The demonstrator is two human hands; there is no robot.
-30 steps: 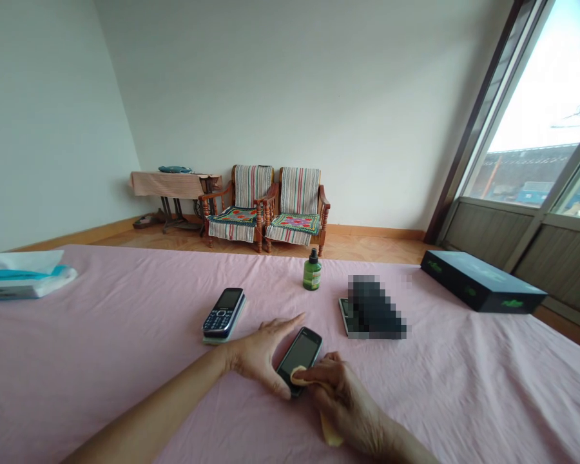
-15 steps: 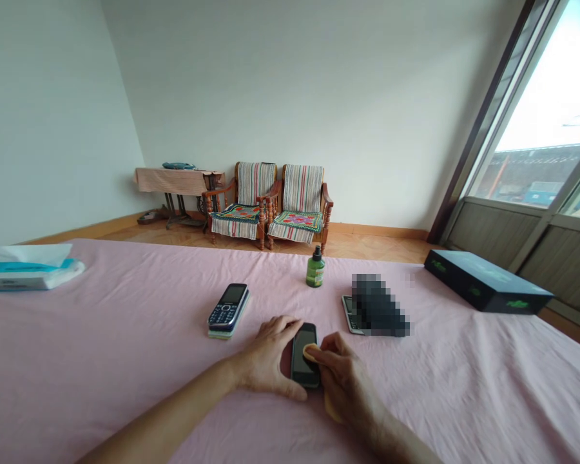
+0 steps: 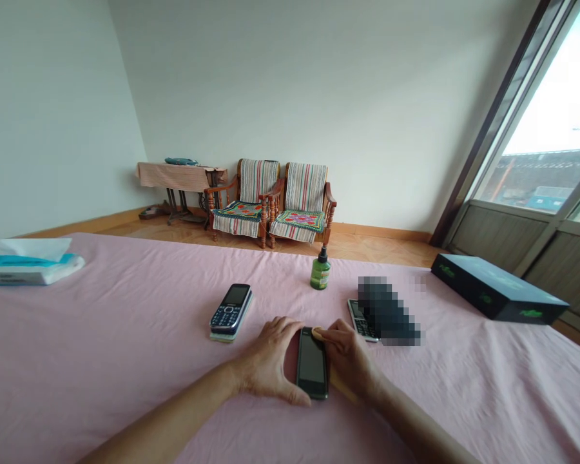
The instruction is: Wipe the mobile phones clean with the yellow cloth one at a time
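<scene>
A dark smartphone [image 3: 312,364] lies face up on the pink cloth between my hands. My left hand [image 3: 265,361] steadies it from the left, fingers at the top edge and thumb at the lower corner. My right hand [image 3: 352,361] is closed on a yellow wiping cloth [image 3: 344,385], pressing a fold of it to the top right of the phone's screen. Left of my hands, a blue-black keypad phone [image 3: 231,308] rests on a paler device. To the right, another keypad phone [image 3: 362,322] sits partly under a dark blurred-out object [image 3: 389,312].
Behind the phones stands a green spray bottle [image 3: 320,270]. A pack of tissues [image 3: 33,264] is at the far left, and a black box [image 3: 500,287] at the right. Beyond the pink-covered surface [image 3: 140,335] are two wooden chairs [image 3: 299,206] and a draped table [image 3: 178,175].
My right hand has slid the cloth from the middle of the screen up to its top edge. My left hand keeps its hold. The whole view has shifted slightly.
</scene>
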